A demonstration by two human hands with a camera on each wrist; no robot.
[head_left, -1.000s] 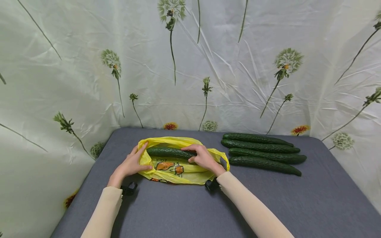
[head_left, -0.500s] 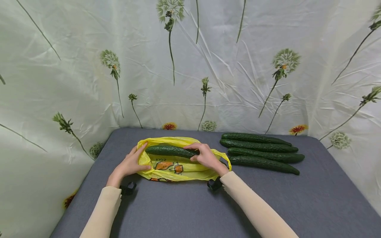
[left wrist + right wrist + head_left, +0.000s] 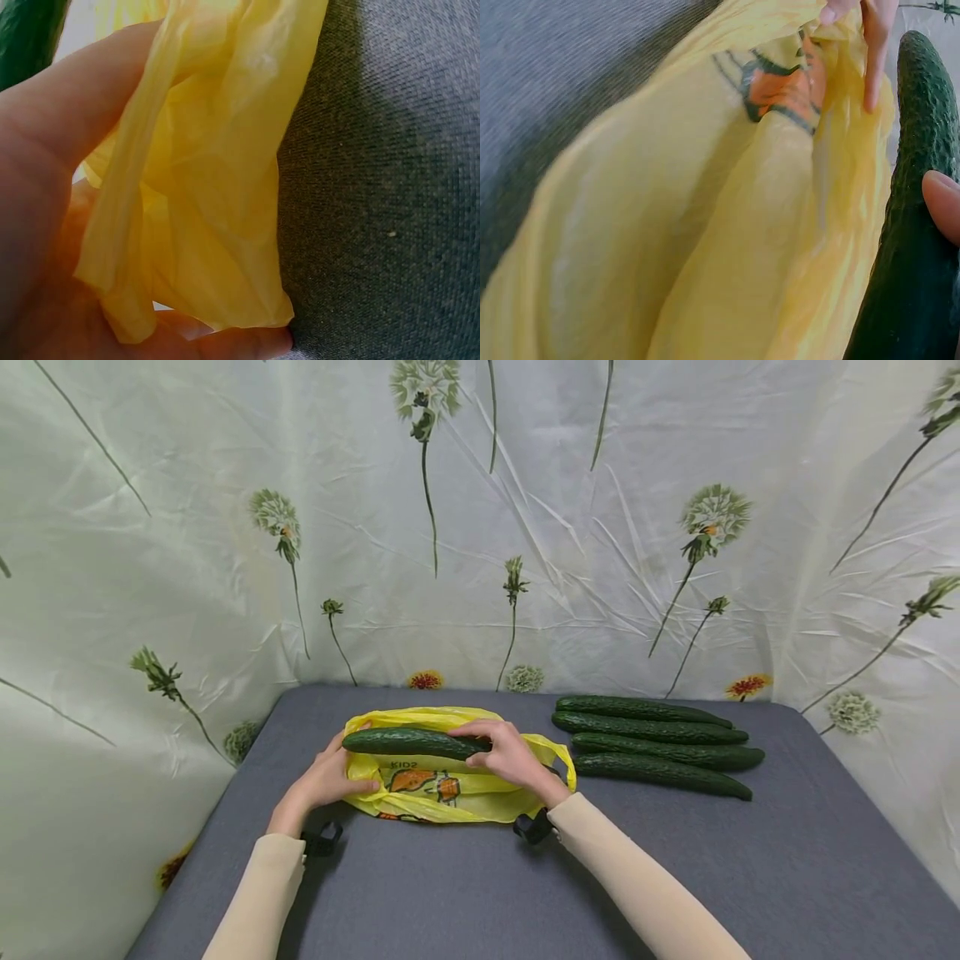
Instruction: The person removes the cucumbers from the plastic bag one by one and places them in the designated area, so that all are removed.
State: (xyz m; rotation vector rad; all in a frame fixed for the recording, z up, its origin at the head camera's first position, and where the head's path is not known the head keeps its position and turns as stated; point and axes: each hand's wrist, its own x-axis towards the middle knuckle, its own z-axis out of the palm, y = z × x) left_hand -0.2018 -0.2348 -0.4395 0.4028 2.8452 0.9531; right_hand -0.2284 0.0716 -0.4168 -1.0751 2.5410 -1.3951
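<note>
A long dark green cucumber (image 3: 405, 742) is gripped near its right end by my right hand (image 3: 513, 757). It lies level over the mouth of a yellow plastic bag (image 3: 480, 802), its left tip reaching past the bag's left rim. In the right wrist view the thumb (image 3: 943, 206) presses on the bumpy skin of the cucumber. My left hand (image 3: 324, 777) holds the bag's left side, thumb at the near edge. In the left wrist view, bunched yellow plastic (image 3: 217, 180) sits between thumb and fingers. The cucumber's right end is hidden by my right hand.
Several more cucumbers (image 3: 656, 732) lie side by side at the right rear of the grey cloth-covered table (image 3: 450, 893). Behind the table hangs a pale curtain (image 3: 585, 543) with a dandelion print. Dark straps (image 3: 534, 827) sit at both wrists.
The cucumber first shifted slightly right, then moved left and up with my right hand, from inside the bag's mouth to over its left rim. My left hand keeps its place.
</note>
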